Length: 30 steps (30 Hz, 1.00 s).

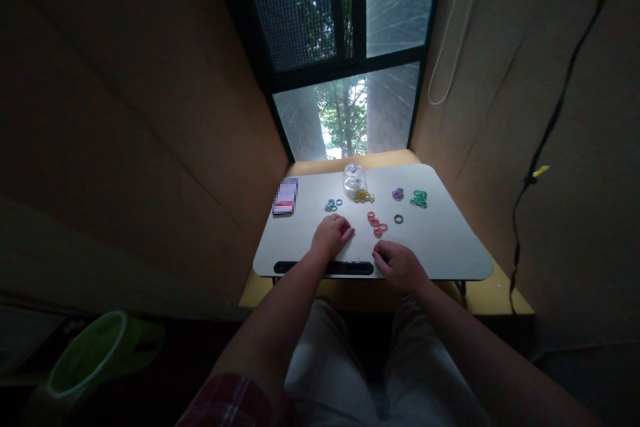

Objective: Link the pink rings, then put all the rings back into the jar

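My left hand (333, 235) rests on the white tabletop (435, 250), fingers curled in, just below some blue rings (331, 205). Near the front edge is my right hand (395, 262), also curled, below the red rings (375, 223). Whether either hand holds something small cannot be made out. A clear jar (354, 179) stands at the back beside yellow rings (364, 196). Purple rings (398, 194) and green rings (419, 199) lie in separate piles to the right. One dark ring (399, 219) lies alone right of the red ones.
A phone (285, 197) lies at the table's left. A black slot (350, 268) runs along the front edge. Behind is a window (345, 113); a green bin (90, 353) stands at lower left. A black cable (545, 137) hangs at right.
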Available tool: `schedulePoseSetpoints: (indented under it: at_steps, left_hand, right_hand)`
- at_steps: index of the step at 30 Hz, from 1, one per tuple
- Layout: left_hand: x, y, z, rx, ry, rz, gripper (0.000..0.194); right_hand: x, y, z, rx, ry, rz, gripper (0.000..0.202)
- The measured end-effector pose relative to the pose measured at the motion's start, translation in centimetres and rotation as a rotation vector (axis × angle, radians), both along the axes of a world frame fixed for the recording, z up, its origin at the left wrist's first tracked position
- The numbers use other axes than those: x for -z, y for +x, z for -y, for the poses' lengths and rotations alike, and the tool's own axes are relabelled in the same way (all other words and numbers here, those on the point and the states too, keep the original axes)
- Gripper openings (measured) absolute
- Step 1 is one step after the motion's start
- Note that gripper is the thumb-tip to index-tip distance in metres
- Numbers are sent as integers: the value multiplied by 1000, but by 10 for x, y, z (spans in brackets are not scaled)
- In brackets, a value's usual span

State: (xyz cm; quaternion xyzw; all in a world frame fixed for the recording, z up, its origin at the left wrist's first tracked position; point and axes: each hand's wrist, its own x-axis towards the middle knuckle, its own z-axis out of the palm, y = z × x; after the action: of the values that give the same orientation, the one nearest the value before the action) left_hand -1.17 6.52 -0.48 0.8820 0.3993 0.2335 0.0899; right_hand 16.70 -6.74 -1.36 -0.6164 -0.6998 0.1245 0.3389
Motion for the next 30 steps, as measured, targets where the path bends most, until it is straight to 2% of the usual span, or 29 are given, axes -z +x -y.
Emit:
schedulePoseSetpoints:
  at_steps: [10,14,19,22,24,27,30]
  left_hand:
    - [-4,0,7,-49,6,20,15]
    - [-2,-5,6,-66,-73,186,16]
    - [4,-13,-2,-196,-219,455,24]
    - [4,-13,-5,-185,-244,497,24]
    - [3,-13,-5,-165,-279,507,25]
    - [2,-12,-4,-156,-310,512,25]
    - [1,-12,-4,-155,-317,512,24]
  right_hand:
    - [0,0,2,-8,-2,3,16]
    - [1,0,3,-9,1,-11,17]
    - [-6,3,-2,-47,-62,-113,16]
    - [-27,13,-18,-99,-92,-184,18]
    - [-50,22,-40,-47,-41,-170,17]
    - [-87,37,-89,100,74,-82,18]
    - [-113,47,-148,212,117,105,43]
